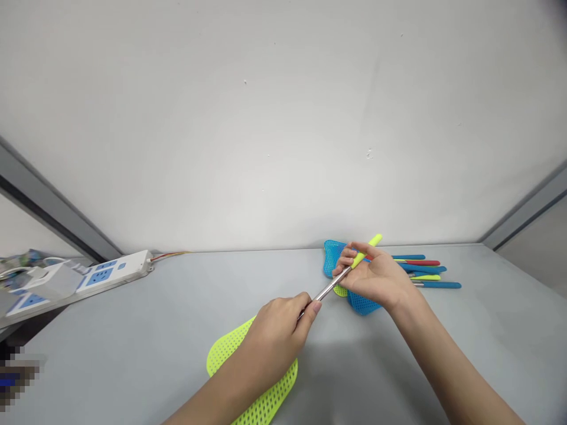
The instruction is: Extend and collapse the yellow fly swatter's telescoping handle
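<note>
My left hand [279,333] is closed around the lower end of a metal rod [330,288], right above the yellow-green mesh swatter head [266,401] that lies on the grey table [133,348]. My right hand [376,277] pinches the rod's far end at its yellow-green handle grip [367,249], with the fingers closed around it. The rod runs diagonally between both hands, a little above the table.
Behind my right hand lie blue mesh swatter heads [361,304] and several loose handles with blue, red and yellow grips [427,273]. A white and blue power strip [106,274] with a cable sits at the far left, next to some packaging. A plain wall stands behind the table.
</note>
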A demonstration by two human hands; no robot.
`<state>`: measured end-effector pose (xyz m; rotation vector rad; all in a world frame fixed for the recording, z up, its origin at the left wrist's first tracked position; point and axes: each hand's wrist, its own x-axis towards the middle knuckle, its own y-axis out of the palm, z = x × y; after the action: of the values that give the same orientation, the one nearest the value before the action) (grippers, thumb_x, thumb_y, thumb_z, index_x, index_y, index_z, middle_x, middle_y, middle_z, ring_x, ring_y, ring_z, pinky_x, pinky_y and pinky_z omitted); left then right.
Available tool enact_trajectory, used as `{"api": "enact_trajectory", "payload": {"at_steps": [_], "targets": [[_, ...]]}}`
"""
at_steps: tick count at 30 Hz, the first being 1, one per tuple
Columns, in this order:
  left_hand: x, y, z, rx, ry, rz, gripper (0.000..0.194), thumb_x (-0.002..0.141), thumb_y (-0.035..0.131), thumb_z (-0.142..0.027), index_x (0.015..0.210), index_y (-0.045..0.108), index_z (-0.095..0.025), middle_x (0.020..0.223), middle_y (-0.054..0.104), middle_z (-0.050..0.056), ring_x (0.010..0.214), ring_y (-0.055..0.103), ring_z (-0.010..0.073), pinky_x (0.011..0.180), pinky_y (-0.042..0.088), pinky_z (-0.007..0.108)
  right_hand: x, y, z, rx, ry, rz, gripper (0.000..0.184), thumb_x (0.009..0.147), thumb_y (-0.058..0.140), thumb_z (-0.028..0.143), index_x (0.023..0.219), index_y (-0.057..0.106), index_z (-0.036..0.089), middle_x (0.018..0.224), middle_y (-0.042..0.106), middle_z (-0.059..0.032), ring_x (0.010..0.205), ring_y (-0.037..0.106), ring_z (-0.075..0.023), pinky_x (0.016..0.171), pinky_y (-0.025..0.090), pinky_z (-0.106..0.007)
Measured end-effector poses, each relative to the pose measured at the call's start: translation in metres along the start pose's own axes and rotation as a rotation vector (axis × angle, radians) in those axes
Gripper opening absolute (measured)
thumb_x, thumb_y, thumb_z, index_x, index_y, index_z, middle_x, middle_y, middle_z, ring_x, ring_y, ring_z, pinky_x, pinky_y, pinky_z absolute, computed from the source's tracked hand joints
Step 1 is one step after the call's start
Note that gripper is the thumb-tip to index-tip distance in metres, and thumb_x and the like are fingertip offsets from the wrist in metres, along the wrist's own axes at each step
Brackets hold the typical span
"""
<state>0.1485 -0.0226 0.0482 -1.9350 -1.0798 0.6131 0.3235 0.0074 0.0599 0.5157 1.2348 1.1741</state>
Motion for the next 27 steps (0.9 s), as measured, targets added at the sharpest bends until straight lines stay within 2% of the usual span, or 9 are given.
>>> {"api": "enact_trajectory", "payload": {"at_steps": [7, 13, 19, 27], "targets": [[-0.003, 0.002, 0.004, 0.016, 0.016, 0.009, 0.038, 0.081, 0.016, -0.043, 0.062, 0.039, -0.020, 0.056, 0.046, -0.003, 0.056, 0.042, 0.0117, 0.049, 0.024, 0.025, -0.004, 0.002, 0.003, -0.029, -0.013, 0.105, 0.010, 0.066, 0.045, 0.014, 0.067, 0.036, 0.018, 0.054, 0.031, 0.0056, 0.043, 0.030, -0.0057, 0.046, 0.034, -0.024], [-0.004, 0.001, 0.002, 0.038, 0.108, 0.010, 0.034, 0.083, 0.017, -0.037, 0.062, 0.038, -0.019, 0.056, 0.045, -0.003, 0.059, 0.040, 0.0115, 0.057, 0.029, 0.025, -0.007, 0.005, 0.011, -0.024, -0.038, 0.053, 0.008, 0.067, 0.044, 0.015, 0.068, 0.037, 0.018, 0.051, 0.030, 0.0061, 0.041, 0.029, -0.0061, 0.043, 0.032, -0.023], [-0.003, 0.002, 0.005, 0.062, 0.196, -0.048, 0.028, 0.083, 0.020, -0.031, 0.070, 0.043, -0.020, 0.068, 0.045, -0.002, 0.066, 0.040, 0.0116, 0.065, 0.031, 0.027, -0.009, 0.004, 0.014, -0.028, -0.076, 0.059, 0.009, 0.066, 0.043, 0.013, 0.069, 0.037, 0.018, 0.051, 0.028, 0.0062, 0.040, 0.028, -0.0056, 0.043, 0.031, -0.023], [0.000, -0.003, 0.012, 0.021, 0.160, -0.022, 0.028, 0.082, 0.023, -0.034, 0.069, 0.044, -0.020, 0.075, 0.044, -0.001, 0.072, 0.040, 0.0129, 0.068, 0.033, 0.029, -0.009, 0.002, 0.022, 0.010, -0.099, 0.071, 0.011, 0.065, 0.044, 0.012, 0.071, 0.037, 0.019, 0.051, 0.029, 0.0059, 0.041, 0.027, -0.0055, 0.043, 0.032, -0.023]]}}
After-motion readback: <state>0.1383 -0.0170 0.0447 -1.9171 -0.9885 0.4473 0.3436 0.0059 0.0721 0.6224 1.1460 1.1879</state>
